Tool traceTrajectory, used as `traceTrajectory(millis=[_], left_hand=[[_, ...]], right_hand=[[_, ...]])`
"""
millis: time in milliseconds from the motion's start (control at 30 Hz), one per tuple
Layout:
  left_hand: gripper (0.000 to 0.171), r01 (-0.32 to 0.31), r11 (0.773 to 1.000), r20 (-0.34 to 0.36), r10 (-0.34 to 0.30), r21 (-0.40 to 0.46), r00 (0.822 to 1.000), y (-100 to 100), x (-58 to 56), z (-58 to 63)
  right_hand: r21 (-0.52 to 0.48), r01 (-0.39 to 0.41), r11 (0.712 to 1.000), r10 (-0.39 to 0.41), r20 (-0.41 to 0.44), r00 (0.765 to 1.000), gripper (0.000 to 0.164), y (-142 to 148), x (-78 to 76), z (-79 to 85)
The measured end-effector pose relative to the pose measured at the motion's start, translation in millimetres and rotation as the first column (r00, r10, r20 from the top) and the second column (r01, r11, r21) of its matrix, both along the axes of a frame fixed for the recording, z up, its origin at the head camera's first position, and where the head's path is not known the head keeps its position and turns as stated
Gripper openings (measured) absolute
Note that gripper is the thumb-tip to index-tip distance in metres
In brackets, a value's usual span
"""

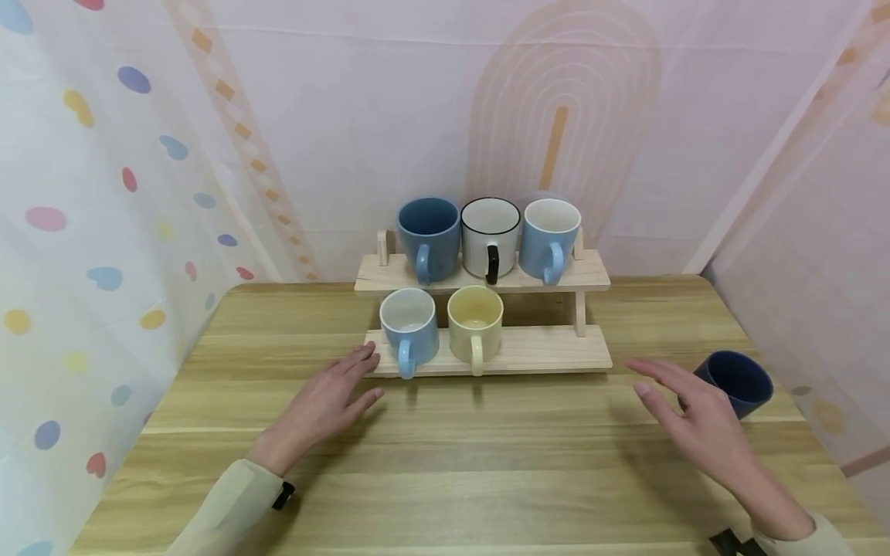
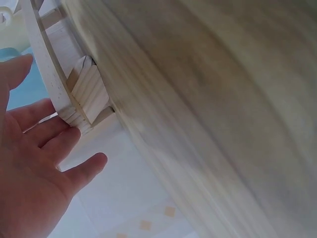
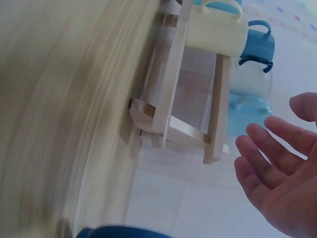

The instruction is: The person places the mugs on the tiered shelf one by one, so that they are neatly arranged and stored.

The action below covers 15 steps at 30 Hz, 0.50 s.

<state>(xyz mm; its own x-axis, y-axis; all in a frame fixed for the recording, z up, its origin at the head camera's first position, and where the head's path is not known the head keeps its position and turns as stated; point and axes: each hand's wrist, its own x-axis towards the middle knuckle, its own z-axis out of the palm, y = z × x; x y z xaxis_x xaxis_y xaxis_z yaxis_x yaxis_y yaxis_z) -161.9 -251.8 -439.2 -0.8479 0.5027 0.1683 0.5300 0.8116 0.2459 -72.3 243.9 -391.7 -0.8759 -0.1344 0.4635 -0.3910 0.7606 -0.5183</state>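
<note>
A two-tier wooden rack [image 1: 549, 351] stands on the table with mugs on both shelves. My left hand [image 1: 327, 401], fingers extended, touches the left end of the lower shelf; the left wrist view shows fingertips at the board's corner [image 2: 74, 116]. On that shelf are a light blue mug [image 1: 417, 340] and a yellow mug [image 1: 487, 340]. Above them sit a dark blue mug [image 1: 441, 251], a white mug with black rim [image 1: 476, 251] and another light blue mug [image 1: 537, 249]. My right hand [image 1: 702, 425] hovers with relaxed fingers, holding nothing, beside a navy mug [image 1: 751, 386].
The wooden table [image 1: 487, 471] reaches back to a patterned curtain [image 1: 361, 116], which also hangs along both sides. The navy mug stands near the table's right edge, apart from the rack.
</note>
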Motion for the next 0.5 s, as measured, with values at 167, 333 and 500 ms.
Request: traceTrajectory(millis=[167, 333, 500], left_hand=[[0.057, -0.007, 1.0, 0.004, 0.007, -0.008, 1.0, 0, 0.5, 0.6], [0.057, -0.007, 1.0, 0.006, 0.007, -0.012, 1.0, 0, 0.4, 0.9], [0.057, -0.003, 1.0, -0.006, 0.003, -0.013, 1.0, 1, 0.5, 1.1]], right_hand=[[-0.089, 0.027, 0.996, -0.025, 0.018, 1.0, 0.033, 12, 11.7, 1.5], [-0.141, 0.066, 0.988, -0.056, 0.072, 0.996, 0.029, 29, 21.7, -1.0], [-0.194, 0.129, 0.973, -0.096, 0.17, 0.981, 0.028, 47, 31.4, -5.0]])
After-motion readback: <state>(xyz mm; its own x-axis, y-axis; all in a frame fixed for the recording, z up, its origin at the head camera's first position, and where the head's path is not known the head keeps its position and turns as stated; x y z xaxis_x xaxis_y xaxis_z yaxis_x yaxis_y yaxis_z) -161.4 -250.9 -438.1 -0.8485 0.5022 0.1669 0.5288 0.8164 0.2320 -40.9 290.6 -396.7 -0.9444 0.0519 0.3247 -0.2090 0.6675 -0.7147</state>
